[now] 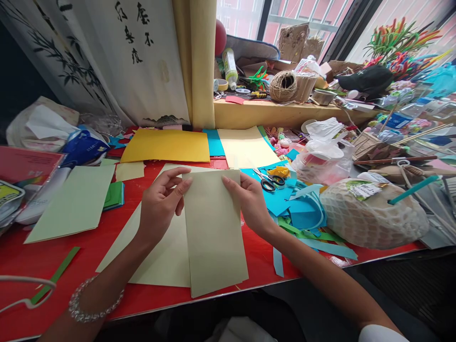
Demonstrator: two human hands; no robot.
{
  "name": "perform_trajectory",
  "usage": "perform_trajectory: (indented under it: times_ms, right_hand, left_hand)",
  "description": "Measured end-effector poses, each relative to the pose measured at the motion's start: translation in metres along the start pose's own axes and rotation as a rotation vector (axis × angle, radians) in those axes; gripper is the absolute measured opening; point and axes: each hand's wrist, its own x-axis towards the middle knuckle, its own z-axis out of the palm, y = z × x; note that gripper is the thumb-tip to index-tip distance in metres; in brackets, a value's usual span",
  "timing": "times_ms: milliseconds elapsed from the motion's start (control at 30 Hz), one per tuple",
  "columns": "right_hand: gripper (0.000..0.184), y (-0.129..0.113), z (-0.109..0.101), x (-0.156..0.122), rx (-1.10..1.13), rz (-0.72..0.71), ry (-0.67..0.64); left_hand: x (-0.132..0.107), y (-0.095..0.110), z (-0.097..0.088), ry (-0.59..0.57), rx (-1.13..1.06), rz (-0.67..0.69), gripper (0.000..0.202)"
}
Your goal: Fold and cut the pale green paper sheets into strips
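Above the red desk [92,247], we pinch the pale green sheet [213,237] at its top corners with left grip [158,206] and right grip [251,202].

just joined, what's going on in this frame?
A person holds a pale green rectangular paper sheet by its top corners, with the fingers of the left hand and right hand pinching it. It lies over a larger pale paper sheet on the red table. Black-handled scissors lie on blue paper scraps beside the right hand.
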Motion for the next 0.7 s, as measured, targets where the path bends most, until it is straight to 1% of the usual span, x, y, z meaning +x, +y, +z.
perform_trajectory:
  times_ms: [300, 700]
  right_hand:
    - [0.022, 0.0000, 0.0001, -0.0020, -0.003, -0.016, -0.042]
    - [0.022, -0.0013, 0.0013, -0.0030, -0.002, 0.005, -0.039]
  left_hand:
    - [0.0004, 0.0001, -0.0009, 0.036, -0.014, 0.006, 0.023]
    - [0.0010, -0.0006, -0.0020, 0.036, -0.017, 0.020, 0.018]
